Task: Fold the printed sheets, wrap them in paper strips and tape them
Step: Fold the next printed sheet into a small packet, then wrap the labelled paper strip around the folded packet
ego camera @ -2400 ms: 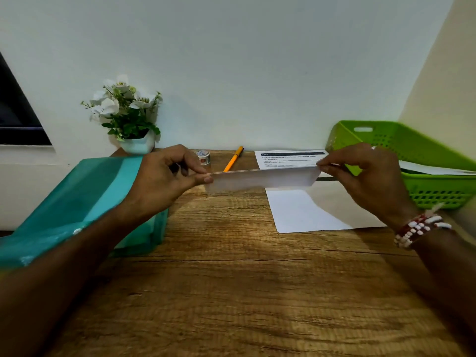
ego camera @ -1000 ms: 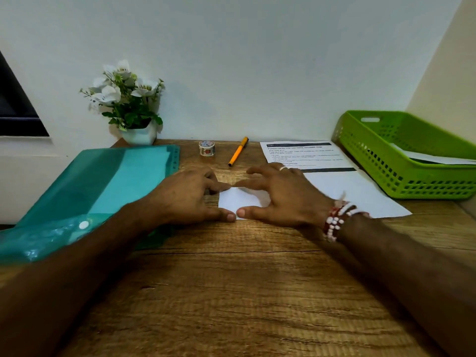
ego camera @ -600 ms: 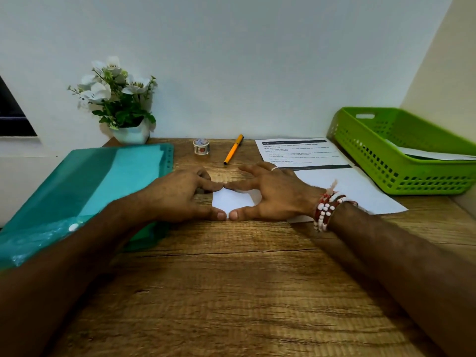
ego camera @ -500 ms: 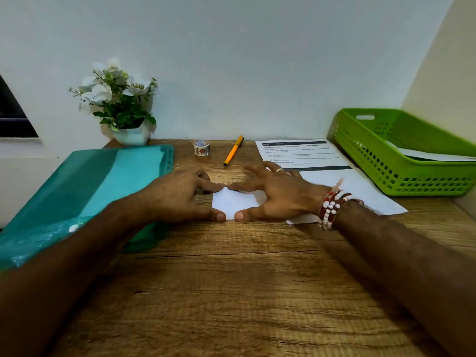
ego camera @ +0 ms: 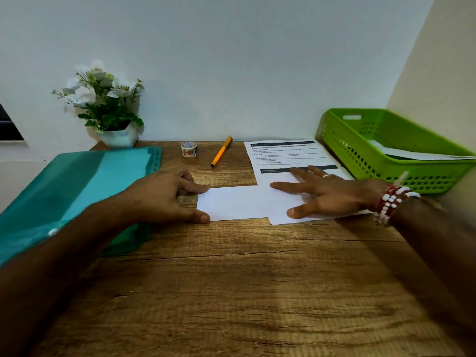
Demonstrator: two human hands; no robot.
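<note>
The hands, which sat thumb to thumb over the middle of the folded sheet point(ego camera: 231, 202) half a second ago, are now well apart. The left hand point(ego camera: 167, 197) stays at the sheet's 9 o'clock end, index finger and thumb pressing its two corners onto the table point(ego camera: 231, 279). The right hand point(ego camera: 332, 194) has slid out to the 3 o'clock end and lies flat, fingers spread, on the paper there. That outward sweep looks like a crease being pressed along its whole length, so the fold on this sheet is probably set. The sheet lies flat at the desk's centre, its right end overlapping a blank sheet point(ego camera: 283, 220) beneath. Wrapping and taping are still to come. The tape roll point(ego camera: 189, 149) stands untouched at 11 o'clock from the sheet, with the pen point(ego camera: 221, 152) at 12. Another printed sheet point(ego camera: 283, 155) waits unfolded at 1 o'clock, partly under the right fingers. No separate paper strip can be picked out, so I cannot tell where the wrap will come from.
</note>
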